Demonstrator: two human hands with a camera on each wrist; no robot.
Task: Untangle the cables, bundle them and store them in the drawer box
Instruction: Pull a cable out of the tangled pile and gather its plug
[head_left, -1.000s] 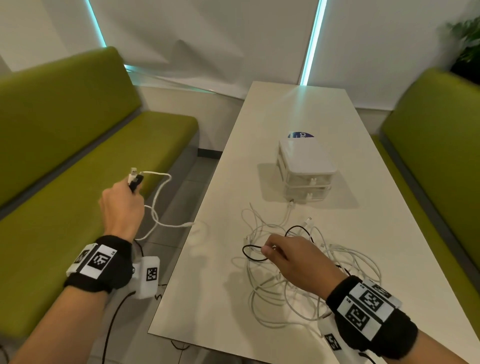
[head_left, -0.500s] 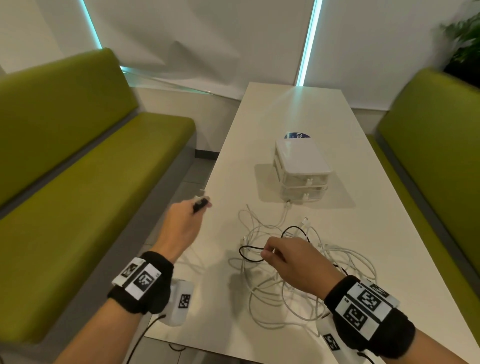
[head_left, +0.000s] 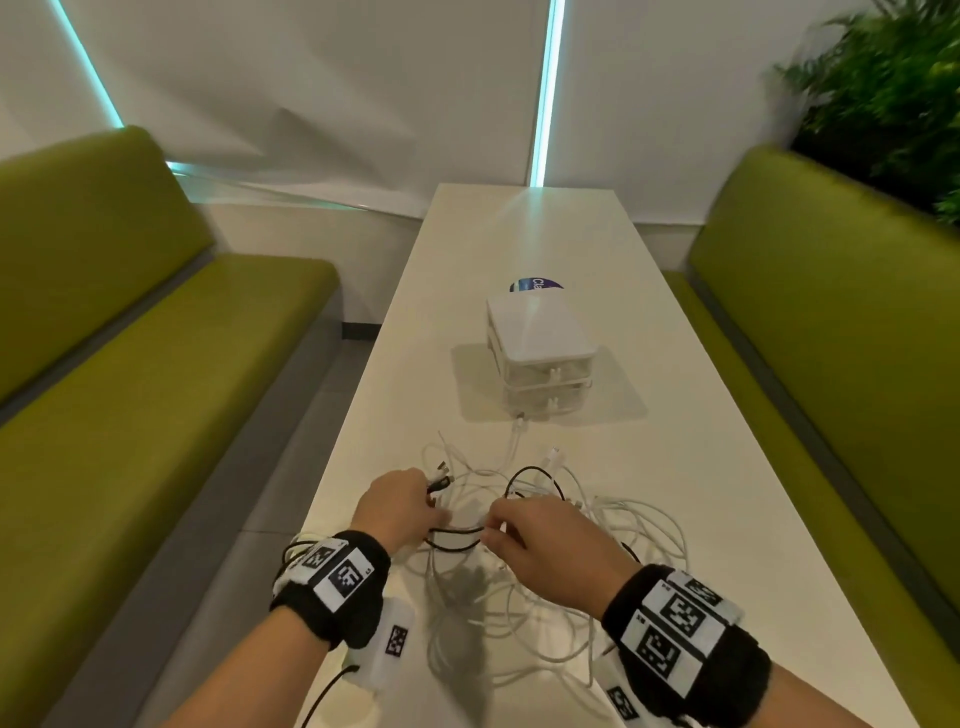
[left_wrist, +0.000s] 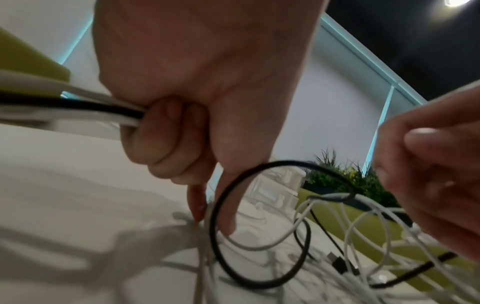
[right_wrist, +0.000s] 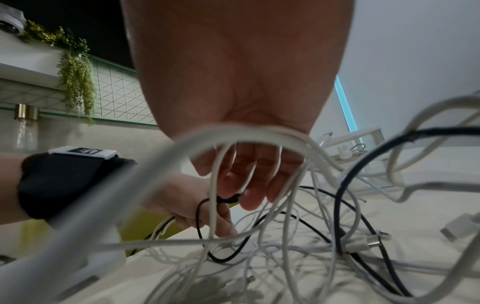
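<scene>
the black cable (head_left: 530, 475) looks light, thin and bendy, so it should slide out if held near its plug, not yanked. it lies in the heap of white cables (head_left: 613, 551) on the white table (head_left: 717, 519), in front of the drawer box (head_left: 540, 353). the left hand (head_left: 397, 506) curls round black and white plug ends. the right hand (head_left: 545, 540) pinches the black cable between fingertips.

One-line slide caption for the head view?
Left hand grips black and white cable ends while right hand pinches the black cable above the tangle; drawer box sits beyond.
</scene>
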